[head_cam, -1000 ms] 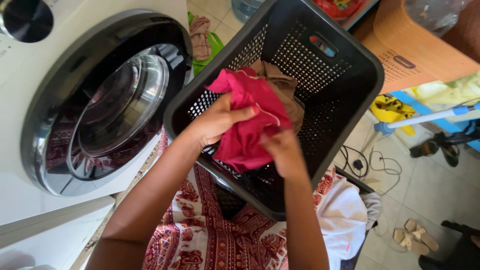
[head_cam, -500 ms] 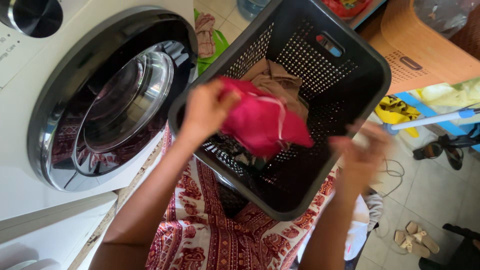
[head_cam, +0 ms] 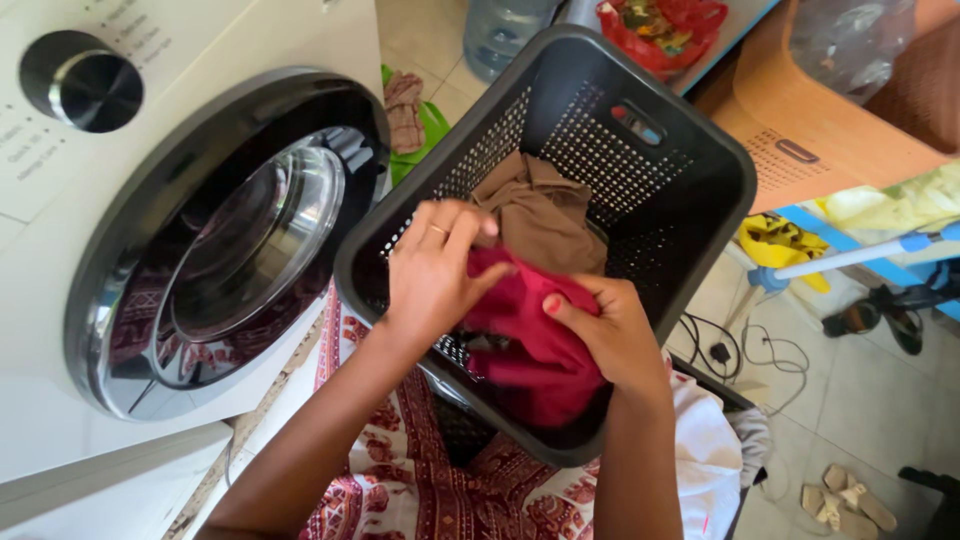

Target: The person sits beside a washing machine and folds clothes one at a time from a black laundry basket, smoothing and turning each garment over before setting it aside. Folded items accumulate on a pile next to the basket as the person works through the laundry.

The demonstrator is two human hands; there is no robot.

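A dark grey perforated laundry basket (head_cam: 700, 160) rests tilted on my lap. Inside it lie a bright pink-red garment (head_cam: 535, 340) and a brown garment (head_cam: 540, 210) behind it. My left hand (head_cam: 435, 265) grips the upper edge of the pink-red garment, fingers curled over the cloth. My right hand (head_cam: 610, 335) pinches the same garment from the right side, thumb on top. Both hands sit inside the basket's near half.
A white front-loading washing machine (head_cam: 60, 330) with a closed round glass door (head_cam: 240, 250) and a dial (head_cam: 85, 80) stands at the left. A wooden chair (head_cam: 800, 130), a water bottle (head_cam: 505, 30), cables (head_cam: 735, 350) and sandals (head_cam: 845, 495) lie on the tiled floor at right.
The pink-red garment, lifted up by my left hand half a second ago, is now lower in the basket. My right hand came back from the basket's rim and took hold of it again.
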